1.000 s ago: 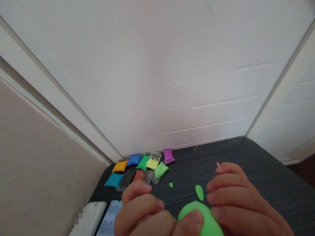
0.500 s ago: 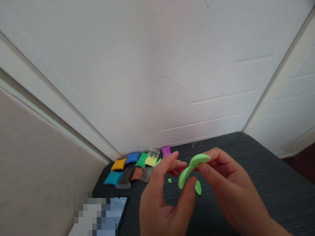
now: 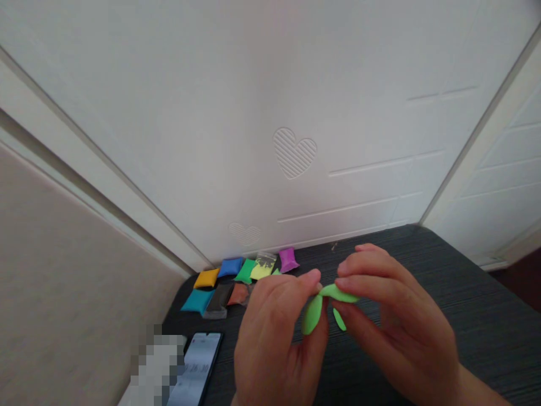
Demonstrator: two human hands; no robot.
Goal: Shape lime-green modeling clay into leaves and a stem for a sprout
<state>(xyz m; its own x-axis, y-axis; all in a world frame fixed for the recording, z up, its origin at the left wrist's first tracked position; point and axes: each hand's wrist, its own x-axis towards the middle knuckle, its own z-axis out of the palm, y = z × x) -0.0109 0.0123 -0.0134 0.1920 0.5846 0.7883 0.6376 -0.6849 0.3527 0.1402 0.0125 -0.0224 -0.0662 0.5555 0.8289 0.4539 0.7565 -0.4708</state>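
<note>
Two light-green modelling clay leaf shapes, joined at their narrow ends, are held up between my hands above the dark table. My left hand is closed, pinching the joint between thumb and fingertips while one leaf hangs down. With thumb and fingers, my right hand pinches the other leaf, which points right. Below them on the table lies a separate flat green clay piece, partly hidden by my right hand. Behind my left hand, another bit of green clay shows only in part.
Several clay packets stand at the back left, among them a teal packet, a yellow-orange packet and a purple packet. A phone lies at the front left of the dark table. A white panelled wall rises behind.
My left hand has turned and its fingers have closed on the joint of the clay leaves. The right leaf has tipped lower, and my right fingers now lie over it.
</note>
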